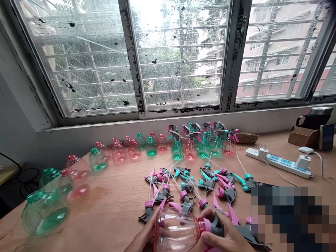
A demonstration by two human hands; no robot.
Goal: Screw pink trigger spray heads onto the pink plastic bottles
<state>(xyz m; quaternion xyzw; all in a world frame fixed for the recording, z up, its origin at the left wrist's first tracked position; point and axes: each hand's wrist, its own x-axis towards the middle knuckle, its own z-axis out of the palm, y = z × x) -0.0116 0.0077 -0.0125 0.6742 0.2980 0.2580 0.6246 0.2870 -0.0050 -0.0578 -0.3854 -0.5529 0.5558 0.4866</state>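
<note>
The pink bottle is held long axis crosswise, neck pointing right, the left hand curling fingers around its body, the right hand gripping the spray head.

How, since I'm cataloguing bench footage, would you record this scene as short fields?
left hand: around the body of a red spray bottle
right hand: on the pink-collared trigger sprayer at its neck
loose on wooden table: pink-grey and teal-grey trigger sprayers
bottles without sprayers: red and green, left and back left
bottles with sprayers: red and green, back centre
power strip: right
</note>
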